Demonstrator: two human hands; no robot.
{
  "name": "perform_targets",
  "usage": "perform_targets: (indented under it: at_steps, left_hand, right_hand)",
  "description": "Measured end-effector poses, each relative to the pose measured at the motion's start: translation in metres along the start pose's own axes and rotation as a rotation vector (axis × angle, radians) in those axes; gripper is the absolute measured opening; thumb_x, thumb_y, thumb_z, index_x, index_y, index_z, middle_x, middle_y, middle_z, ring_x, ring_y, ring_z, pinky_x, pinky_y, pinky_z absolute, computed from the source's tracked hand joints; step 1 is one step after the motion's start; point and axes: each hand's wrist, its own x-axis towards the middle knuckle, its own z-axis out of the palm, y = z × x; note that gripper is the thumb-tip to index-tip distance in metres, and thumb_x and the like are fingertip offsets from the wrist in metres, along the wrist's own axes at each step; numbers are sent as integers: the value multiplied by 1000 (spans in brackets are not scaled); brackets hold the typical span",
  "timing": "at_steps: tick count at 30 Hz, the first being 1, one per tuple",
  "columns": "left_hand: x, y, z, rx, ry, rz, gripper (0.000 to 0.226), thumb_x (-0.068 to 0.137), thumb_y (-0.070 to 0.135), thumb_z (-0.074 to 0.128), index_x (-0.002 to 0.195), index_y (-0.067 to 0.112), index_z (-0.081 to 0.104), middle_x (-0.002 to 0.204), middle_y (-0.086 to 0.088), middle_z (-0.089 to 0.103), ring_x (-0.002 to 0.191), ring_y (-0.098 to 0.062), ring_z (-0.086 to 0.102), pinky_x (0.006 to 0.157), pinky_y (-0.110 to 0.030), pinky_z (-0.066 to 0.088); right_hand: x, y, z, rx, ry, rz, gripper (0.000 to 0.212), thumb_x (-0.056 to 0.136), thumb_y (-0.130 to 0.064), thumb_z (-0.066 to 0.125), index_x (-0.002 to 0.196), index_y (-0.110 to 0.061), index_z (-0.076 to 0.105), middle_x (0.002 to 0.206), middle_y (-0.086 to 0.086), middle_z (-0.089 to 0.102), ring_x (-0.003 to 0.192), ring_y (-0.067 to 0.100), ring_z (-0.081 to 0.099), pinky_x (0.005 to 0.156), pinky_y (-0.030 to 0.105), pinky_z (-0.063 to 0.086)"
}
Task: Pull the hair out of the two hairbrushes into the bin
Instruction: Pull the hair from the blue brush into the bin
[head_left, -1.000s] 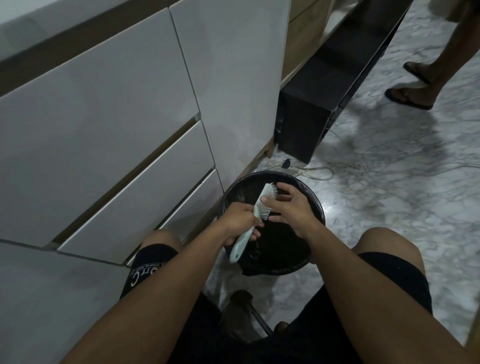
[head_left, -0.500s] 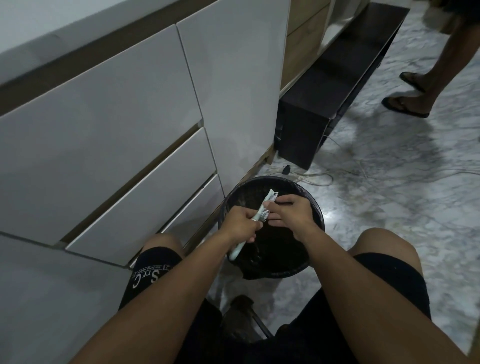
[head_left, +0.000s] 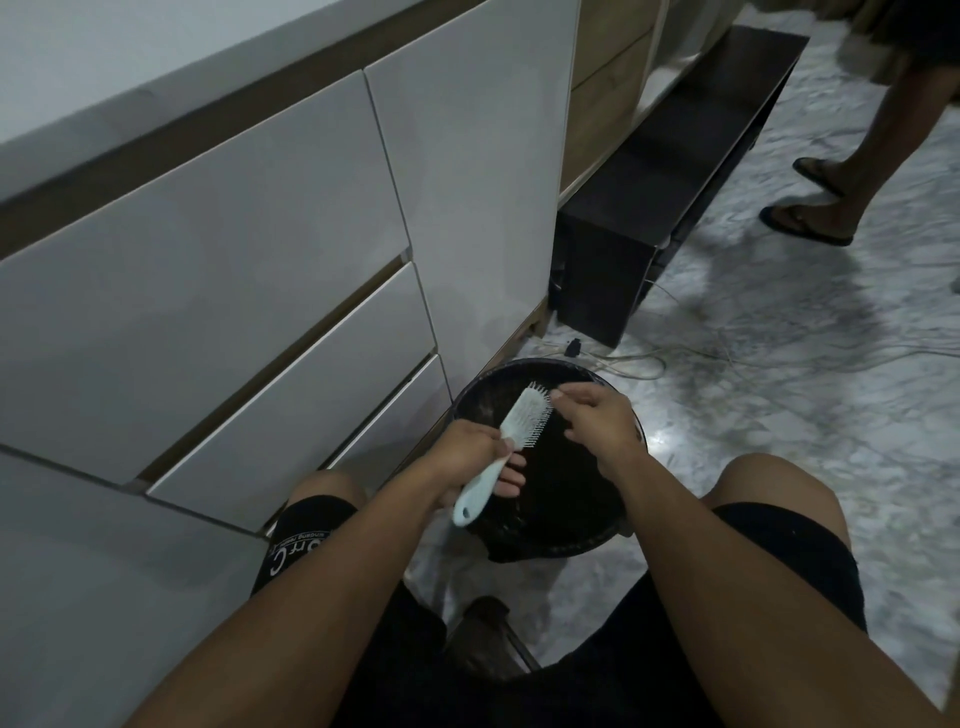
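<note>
I have the left hand (head_left: 467, 457) closed around the handle of the pale blue plastic hairbrush (head_left: 511, 436), holding it tilted so the bristled head points up and away from me, over the mouth of the round black bin lined with a dark bag (head_left: 631, 525). The bristles face right, toward my other hand. The right hand (head_left: 597, 415) sits just beside the head of the brush, its thumb and forefinger pinched together at the bristle tips near the far end; I cannot tell whether any hair is caught between them, the strands being too fine to make out here. The rest of its fingers curl loosely downward above the bin.

The bin stands on the grey marbled floor (head_left: 779, 415) between my knees, close against the white glossy drawer fronts (head_left: 234, 312) on my left. Beyond it a white cable (head_left: 639, 364) loops across the floor in front of a low black cabinet (head_left: 649, 208). At the far right another person's legs and dark sandals (head_left: 810, 223) stand on the floor, well apart from the bin. I see only one brush.
</note>
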Motion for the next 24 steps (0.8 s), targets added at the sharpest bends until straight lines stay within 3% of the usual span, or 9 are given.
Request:
perform_targets:
  at_steps: [2,5,10,14,17,20,24]
  left_hand:
    - [-2,5,-2,-40,-16,-18,29,99,5,47,123,-9,55,93,-19,69,66,-21,70,48,-26,56]
    - [-5,9,-6,-88,-84,-57,25,98,6,44,116,-6,57,96,-18,71,59,-16,68,43,-23,51]
    - [-10,3,-12,-79,-188,-81,25,99,6,40,116,-2,55,101,-19,71,53,-11,61,41,-21,47]
    - [-9,1,-14,-130,-179,-72,31,100,7,39,125,-6,51,100,-20,71,53,-12,63,42,-21,49]
    - [-10,6,-14,-193,-183,-75,33,102,9,35,129,-7,47,98,-21,68,49,-11,62,42,-20,51]
    - [-10,12,-14,-229,-205,-89,31,103,10,33,128,-4,45,94,-22,69,46,-11,59,42,-19,50]
    - [-13,14,-17,-241,-241,-135,29,104,12,32,128,-1,43,96,-28,68,41,-10,52,36,-17,45]
  right_hand:
    - [-6,-1,4,-50,-150,-90,38,81,-24,76,118,-22,66,107,-5,64,97,9,60,86,30,52]
    - [-12,2,10,-18,-261,-114,46,78,-21,79,121,-24,65,107,-2,69,100,12,65,84,24,54]
    - [-9,2,4,-82,-50,-190,5,83,-15,72,86,-18,75,90,1,73,94,20,68,85,29,54]
    - [-3,2,-1,-57,118,-115,7,88,-18,67,83,-18,72,92,2,72,97,20,67,92,35,52]
    - [-6,0,-2,30,33,-66,8,88,-27,68,94,-22,69,104,2,70,103,20,65,95,45,53]
    - [-12,-1,1,93,-148,-66,36,84,-25,73,119,-22,65,110,-2,66,105,17,64,90,42,55]
    - [-11,5,3,-55,-34,-169,17,82,-29,74,97,-20,77,98,-3,75,97,13,68,90,41,57]
